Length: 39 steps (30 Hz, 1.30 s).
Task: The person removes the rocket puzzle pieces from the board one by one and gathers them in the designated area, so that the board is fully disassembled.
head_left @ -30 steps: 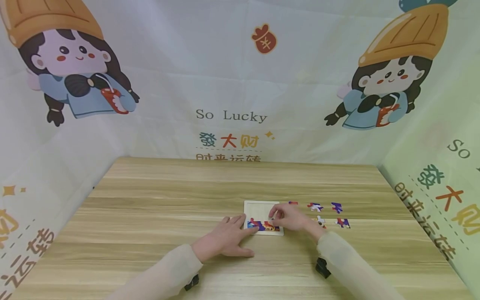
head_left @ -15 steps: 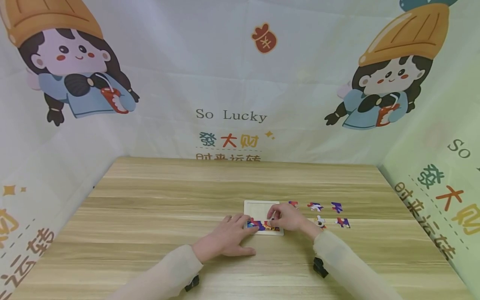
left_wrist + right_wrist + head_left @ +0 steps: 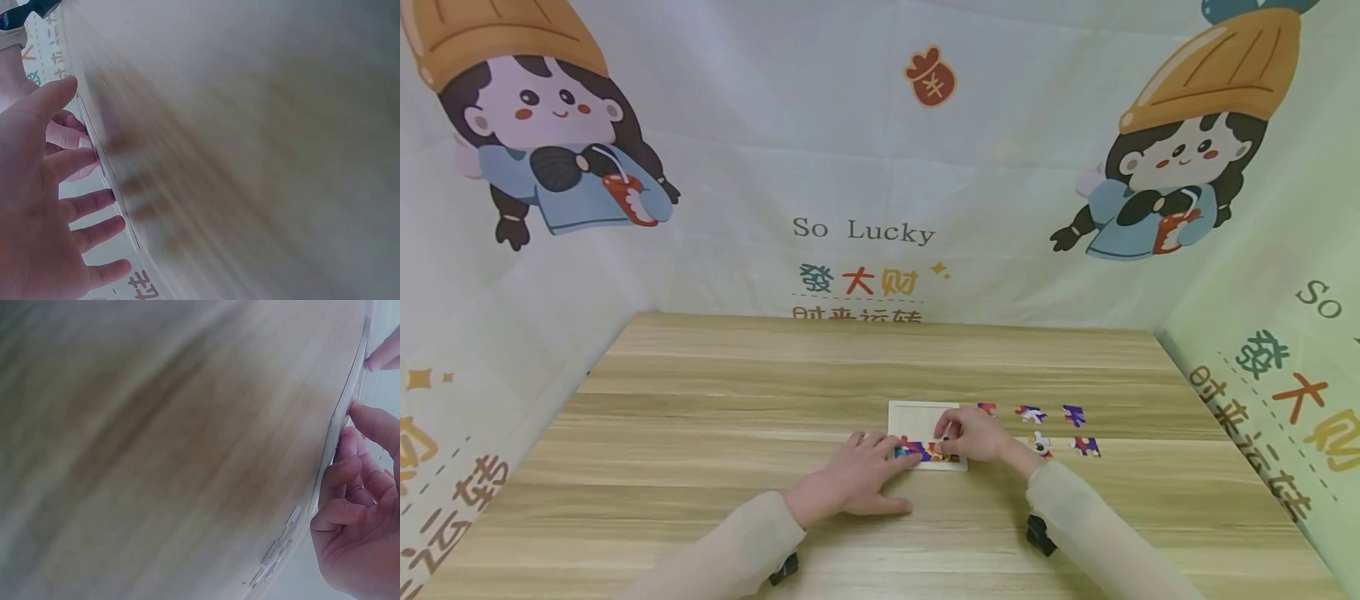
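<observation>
A white-framed puzzle tray [image 3: 916,406] lies on the table, colourful pieces [image 3: 925,451] filling its near strip and bare wood behind them. My left hand [image 3: 857,479] is spread with straight fingers, their tips on the tray's left side and lower-left pieces; the left wrist view shows the same hand [image 3: 50,187] along the tray's edge. Over the tray's right part, my right hand [image 3: 977,433] has thumb and fingertips bent together at the pieces. In the right wrist view this hand [image 3: 362,519] has curled fingers at the tray edge [image 3: 326,450]; any piece between them is hidden.
Right of the tray, several loose puzzle pieces lie on the wooden table [image 3: 737,375], among them a purple one [image 3: 1073,415], a white and purple one [image 3: 1032,413] and a red and purple one [image 3: 1086,446]. A printed cloth [image 3: 737,167] hangs behind the table.
Since a second ago, my right hand has shifted slightly left and nearer over the tray, uncovering more of the loose pieces beside it. My left fingers have moved slightly right onto the tray's left edge.
</observation>
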{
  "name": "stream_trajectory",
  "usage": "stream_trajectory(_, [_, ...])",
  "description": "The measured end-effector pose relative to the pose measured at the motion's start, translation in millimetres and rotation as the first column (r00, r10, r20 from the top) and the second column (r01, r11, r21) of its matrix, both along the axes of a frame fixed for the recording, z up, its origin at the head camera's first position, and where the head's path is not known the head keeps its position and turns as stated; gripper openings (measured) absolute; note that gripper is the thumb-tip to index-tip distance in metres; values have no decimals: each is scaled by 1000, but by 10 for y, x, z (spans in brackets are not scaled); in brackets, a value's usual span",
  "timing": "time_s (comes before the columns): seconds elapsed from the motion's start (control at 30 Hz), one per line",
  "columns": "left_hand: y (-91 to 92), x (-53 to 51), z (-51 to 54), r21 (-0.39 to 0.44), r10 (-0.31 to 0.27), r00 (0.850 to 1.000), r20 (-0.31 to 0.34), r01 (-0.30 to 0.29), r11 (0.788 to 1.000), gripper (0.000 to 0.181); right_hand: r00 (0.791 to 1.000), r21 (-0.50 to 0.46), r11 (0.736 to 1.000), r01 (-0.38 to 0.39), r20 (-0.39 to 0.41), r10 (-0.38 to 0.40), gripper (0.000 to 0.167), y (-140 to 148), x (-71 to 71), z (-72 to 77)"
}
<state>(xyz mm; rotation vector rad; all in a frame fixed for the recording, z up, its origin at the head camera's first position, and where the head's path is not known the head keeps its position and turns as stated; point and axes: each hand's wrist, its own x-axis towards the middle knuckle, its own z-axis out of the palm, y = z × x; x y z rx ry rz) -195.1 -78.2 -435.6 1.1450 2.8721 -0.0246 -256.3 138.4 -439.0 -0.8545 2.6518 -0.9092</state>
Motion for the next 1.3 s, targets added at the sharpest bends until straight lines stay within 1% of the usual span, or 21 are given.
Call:
stream_trajectory(0.1, [-5, 6, -2, -11, -4, 1000, -7, 4, 1000, 66, 1000, -2, 1000, 2, 3, -2, 9, -1, 1, 0])
stream_trajectory(0.27, [-14, 12, -8, 14, -1, 1000, -11, 1, 1000, 65, 1000, -4, 1000, 0, 1, 0, 10, -2, -1, -2])
stream_trajectory(0.3, [-15, 9, -18, 20, -5, 1000, -22, 6, 1000, 65, 1000, -3, 1000, -1, -1, 1, 9, -2, -3, -2])
stream_trajectory(0.4, [-6, 8, -17, 13, 0, 1000, -21, 0, 1000, 64, 1000, -2, 1000, -4, -2, 4, 9, -2, -8, 1])
stream_trajectory(0.47, [4, 10, -12, 3, 15, 1000, -7, -15, 1000, 65, 1000, -2, 1000, -5, -1, 5, 9, -2, -9, 6])
stream_trajectory(0.53, [15, 16, 2, -9, 43, 999, 30, -43, 999, 65, 1000, -2, 1000, -4, 5, 4, 9, -3, -8, 10])
stream_trajectory(0.67, [24, 21, 1, -16, 82, 993, 85, -81, 997, 66, 1000, -7, 1000, -5, 16, 5, 10, -17, -26, 11])
stream_trajectory(0.73, [26, 22, -2, -18, 89, 991, 97, -87, 996, 66, 1000, -6, 1000, -4, 23, 4, 9, -32, -42, 16])
stream_trajectory(0.83, [28, 20, 0, -22, 87, 992, 95, -86, 996, 66, 999, -16, 1000, -8, 38, 9, 8, -71, -74, 34])
stream_trajectory(1.0, [28, 23, 11, -26, 78, 994, 78, -76, 997, 66, 994, -38, 999, -27, 103, 30, 12, -160, -124, 96])
stream_trajectory(1.1, [28, 25, 11, -27, 77, 994, 72, -75, 997, 66, 984, -48, 998, -29, 172, 37, 16, -213, -158, 119])
stream_trajectory(1.23, [28, 26, 12, -26, 72, 995, 65, -71, 997, 66, 967, -47, 999, -5, 254, 16, 18, -271, -187, 139])
stream_trajectory(1.3, [29, 24, 14, -27, 69, 996, 61, -68, 997, 65, 961, -42, 999, 9, 278, 3, 17, -291, -196, 145])
